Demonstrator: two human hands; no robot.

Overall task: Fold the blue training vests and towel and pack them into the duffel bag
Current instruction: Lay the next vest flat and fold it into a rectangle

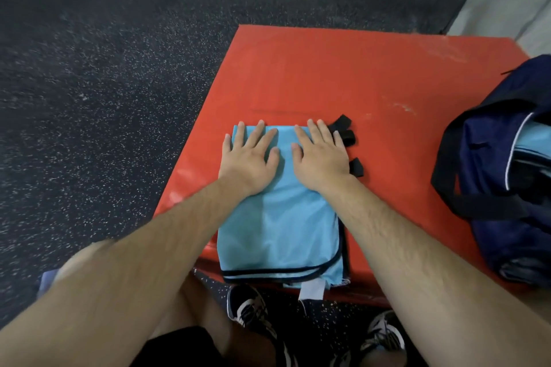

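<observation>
Both grips flat and open, left hand [250, 158] and right hand [320, 158] pressing far end of folded blue vest [280, 226] on red tabletop [372, 74], gripping nothing. Vest's long axis running toward person. Duffel bag [501, 176] lying right, nearer right hand.

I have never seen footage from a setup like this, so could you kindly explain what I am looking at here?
This is one picture from a camera worn on a person's head, looking down at their own bare hands. The left hand and right hand lie flat, pressing a folded light blue vest on a red mat. Neither hand has a grip on anything; the fingers are spread open. Black straps poke out beside the right hand. A navy duffel bag sits open on the mat's right side.
</observation>
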